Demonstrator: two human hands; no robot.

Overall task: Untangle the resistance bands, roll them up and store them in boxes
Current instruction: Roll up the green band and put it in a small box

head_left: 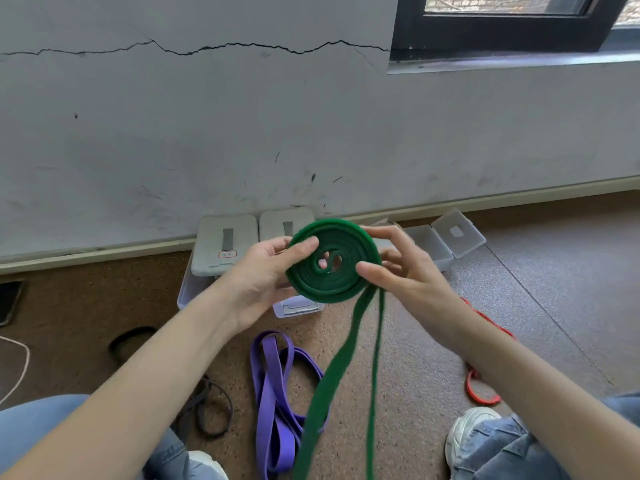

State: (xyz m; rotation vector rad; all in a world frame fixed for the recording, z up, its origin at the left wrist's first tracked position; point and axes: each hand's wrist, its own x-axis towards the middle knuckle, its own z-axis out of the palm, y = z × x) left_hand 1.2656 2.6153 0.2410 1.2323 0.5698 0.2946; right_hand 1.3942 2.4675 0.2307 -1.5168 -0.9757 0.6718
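Note:
A green resistance band (311,282) is partly wound into a flat coil held up in front of me. My left hand (266,282) grips the coil's left side, thumb across its face. My right hand (405,268) pinches its right side. Two loose green tails hang from the coil down to the bottom edge. On the floor lie a purple band (273,393), a black band (207,407) and a red band (478,389), partly hidden by my right arm. Translucent boxes with open lids (225,244) stand behind the coil by the wall.
Another open box (446,240) sits to the right by the skirting board. My knees in jeans and white shoes (471,431) frame the bottom corners. A dark flat object (8,299) and a white cord (20,365) lie at the left edge.

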